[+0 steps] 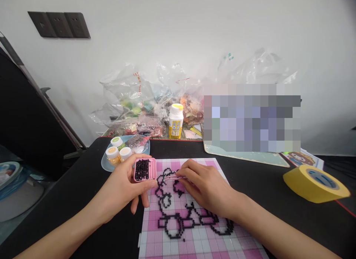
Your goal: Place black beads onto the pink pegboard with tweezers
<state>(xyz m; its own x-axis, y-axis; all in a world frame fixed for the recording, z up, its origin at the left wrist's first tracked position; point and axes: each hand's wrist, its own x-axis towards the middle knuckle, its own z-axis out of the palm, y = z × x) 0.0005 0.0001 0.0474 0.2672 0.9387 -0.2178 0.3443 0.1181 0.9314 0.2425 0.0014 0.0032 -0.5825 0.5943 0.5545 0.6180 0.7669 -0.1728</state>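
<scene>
A small pink tray (154,170) of black beads (143,169) is held in my left hand (125,184), above the left edge of a pegboard. Pink tweezers (170,177) are pinched in my right hand (204,181), their tips pointing left over the upper part of the board. The pink and white checkered pegboard (155,248) lies on the black table, with black beads forming an outline across it. Whether the tweezer tips hold a bead is too small to tell.
A blue plate (105,163) with lidded jars and a bead bag stands at the left. Behind are a yellow-white bottle (176,121) and plastic bags (125,92). Yellow tape (315,183) lies at the right, near a pale board (247,158). A bin (19,199) is far left.
</scene>
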